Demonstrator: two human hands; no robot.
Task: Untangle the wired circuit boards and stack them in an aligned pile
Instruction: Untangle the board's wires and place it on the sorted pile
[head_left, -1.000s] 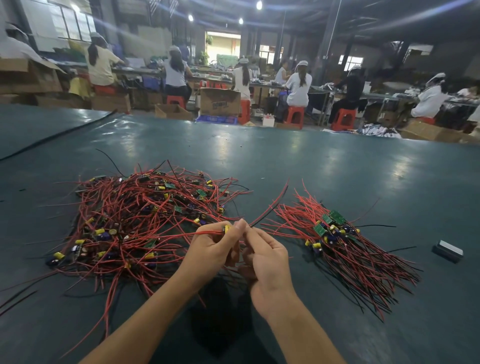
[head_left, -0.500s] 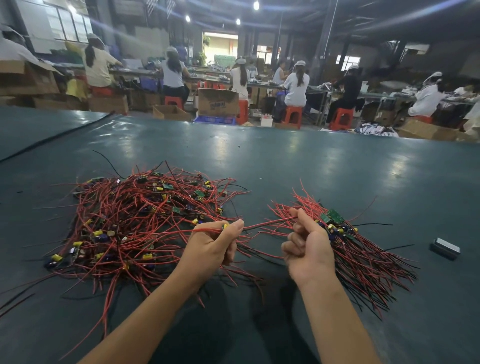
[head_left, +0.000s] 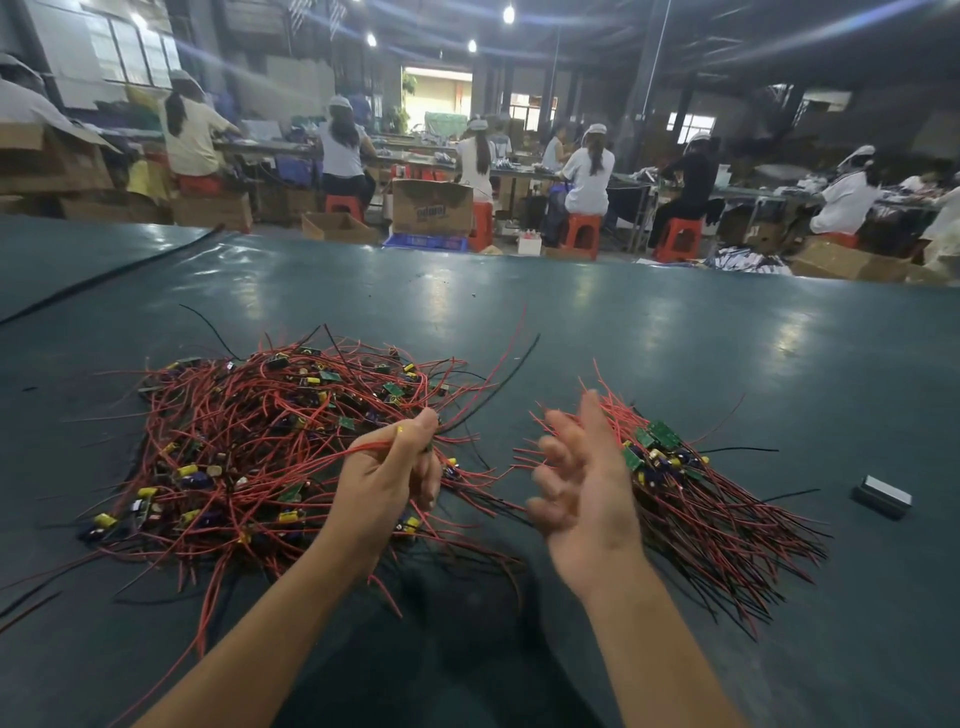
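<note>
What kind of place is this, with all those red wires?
Most likely an electronics assembly workshop. A tangled heap of wired circuit boards lies on a big green table, and capped workers sit on red stools at long benches.

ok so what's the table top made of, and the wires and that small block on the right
Table top: seemingly dark green rubber or vinyl mat, smooth, semi-glossy; it mirrors the ceiling lights. Wires: flexible red and black plastic-looking insulation, matte. Small block: dark sides, pale shiny top; plastic or metal, cannot tell.

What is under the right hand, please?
Red wire ends of the sorted pile show beneath the right hand. The hand covers the pile's left part; what lies there is hidden.
</note>
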